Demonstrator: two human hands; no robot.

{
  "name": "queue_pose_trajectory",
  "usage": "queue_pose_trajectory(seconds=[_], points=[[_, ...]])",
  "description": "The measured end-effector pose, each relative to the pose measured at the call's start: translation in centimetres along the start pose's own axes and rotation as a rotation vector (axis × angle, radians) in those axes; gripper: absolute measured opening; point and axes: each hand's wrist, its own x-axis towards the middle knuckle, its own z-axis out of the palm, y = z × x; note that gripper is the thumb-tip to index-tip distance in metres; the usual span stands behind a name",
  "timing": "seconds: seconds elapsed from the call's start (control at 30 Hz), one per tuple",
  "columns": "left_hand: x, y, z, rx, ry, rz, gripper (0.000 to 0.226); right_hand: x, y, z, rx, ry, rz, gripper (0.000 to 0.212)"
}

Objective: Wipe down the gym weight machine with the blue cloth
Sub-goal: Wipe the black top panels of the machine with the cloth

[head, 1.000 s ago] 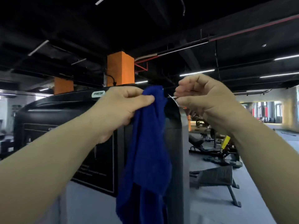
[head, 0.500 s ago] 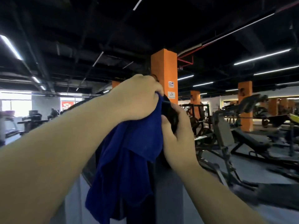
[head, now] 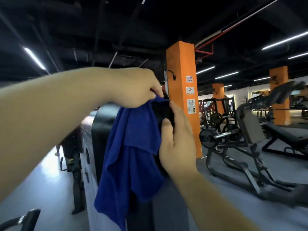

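The blue cloth (head: 131, 157) hangs in long folds over the top edge of the black weight machine (head: 101, 124), covering most of its near side. My left hand (head: 133, 88) pinches the cloth's upper edge at the machine's top corner. My right hand (head: 176, 140) grips the machine's upper right edge, thumb on the near face and fingers wrapped round the far side, just right of the cloth. The machine's top is mostly hidden by both hands and the cloth.
An orange pillar (head: 182, 90) with posted signs stands right behind the machine. A plate-loaded press machine (head: 233, 144) and a bench (head: 286, 135) fill the floor to the right. Another black machine frame (head: 73, 157) stands to the left on the grey floor.
The view has swung round to the machine's right side. My right hand went from a loose fist in the air to gripping the machine's edge. My left hand kept holding the cloth at the top.
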Motion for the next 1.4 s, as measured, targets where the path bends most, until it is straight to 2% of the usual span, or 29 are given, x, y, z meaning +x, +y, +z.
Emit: queue_pose_trajectory(seconds=[0.23,0.33,0.5,0.63,0.73,0.9,1.03,1.17,1.27,1.4], points=[[3.1,1.2,1.1,0.05,-0.029,0.035,0.033,-0.3,0.0,0.1,-0.004,0.011,0.014,0.06],[1.1,0.3,0.7,0.058,-0.011,0.045,0.034,-0.4,0.1,0.2,0.011,0.032,0.009,0.061],[-1.2,-0.6,0.6,0.02,0.068,-0.033,0.034,-0.4,0.0,0.2,-0.012,0.037,0.01,0.066],[2.4,1.1,0.9,0.069,-0.001,0.008,0.036,-0.5,-0.2,0.1,0.002,0.014,0.035,0.059],[1.9,0.9,0.2,0.109,-0.063,0.031,0.035,-0.6,-0.1,0.0,-0.005,0.004,0.032,0.059],[0.3,0.8,-0.4,0.093,-0.001,-0.009,0.036,-0.6,0.1,-0.1,-0.02,0.002,0.018,0.059],[4.1,2.4,0.6,0.084,-0.12,-0.007,0.034,-0.6,0.0,0.0,-0.031,-0.004,0.037,0.06],[1.6,1.0,0.9,0.042,0.01,-0.014,0.036,-0.8,0.1,-0.2,-0.026,-0.048,0.038,0.059],[-3.0,-0.5,2.0,-0.07,0.173,-0.126,0.035,-0.7,-0.1,-0.6,-0.038,-0.079,0.029,0.052],[-3.0,0.0,2.5,-0.114,0.236,-0.155,0.036,-0.6,-1.5,-0.7,-0.023,-0.032,0.049,0.048]])
